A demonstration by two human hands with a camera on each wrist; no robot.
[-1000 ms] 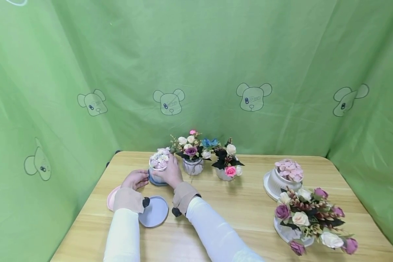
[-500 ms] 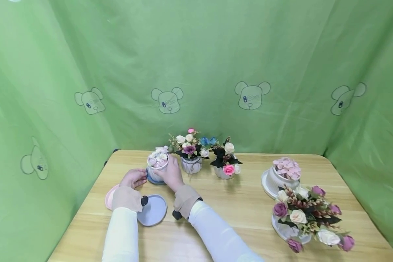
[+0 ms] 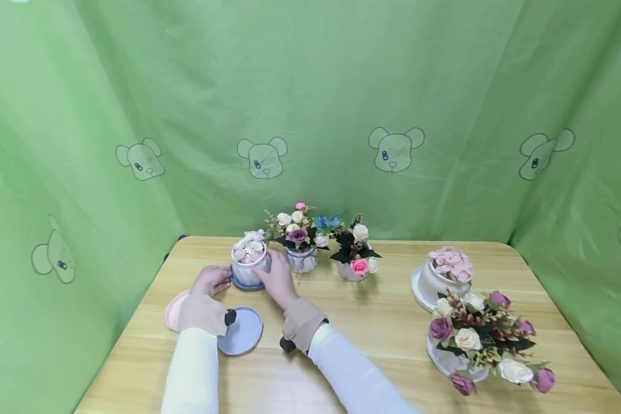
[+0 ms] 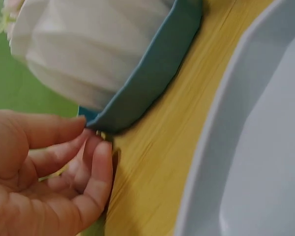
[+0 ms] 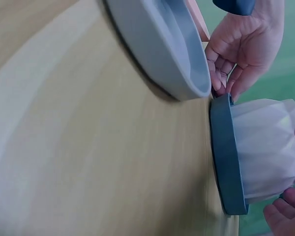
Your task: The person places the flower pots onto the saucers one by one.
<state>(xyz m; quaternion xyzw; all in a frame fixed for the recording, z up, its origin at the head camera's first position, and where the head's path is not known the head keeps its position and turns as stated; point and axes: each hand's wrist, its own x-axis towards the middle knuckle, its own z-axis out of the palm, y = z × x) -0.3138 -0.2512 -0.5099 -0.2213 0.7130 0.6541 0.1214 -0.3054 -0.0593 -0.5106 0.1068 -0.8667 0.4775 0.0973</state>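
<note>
A white faceted flowerpot [image 3: 245, 273] with pale pink and white flowers stands in a dark blue saucer [image 5: 226, 152] at the table's back left. My left hand [image 3: 212, 280] pinches the saucer's rim at its left, thumb on top and fingertips under, as the left wrist view shows. My right hand [image 3: 279, 280] is at the pot's right side, its thumb and fingers spread loosely around the wall, fingertips right at the surface. A grey-blue saucer [image 3: 240, 332] lies in front of the pot, and a pink saucer [image 3: 173, 310] is partly hidden by my left wrist.
Two small potted flower arrangements, one with a purple rose [image 3: 297, 235] and one with a pink rose [image 3: 359, 266], stand right of the pot. On the right are a ribbed white pot [image 3: 437, 286] and a large rose arrangement [image 3: 468, 339], both on white saucers. Green curtain surrounds the table.
My right hand has loosened and drawn back a little to the right, showing more of the pot's wall. The left hand keeps its place at the saucer. The head view has shifted slightly.
</note>
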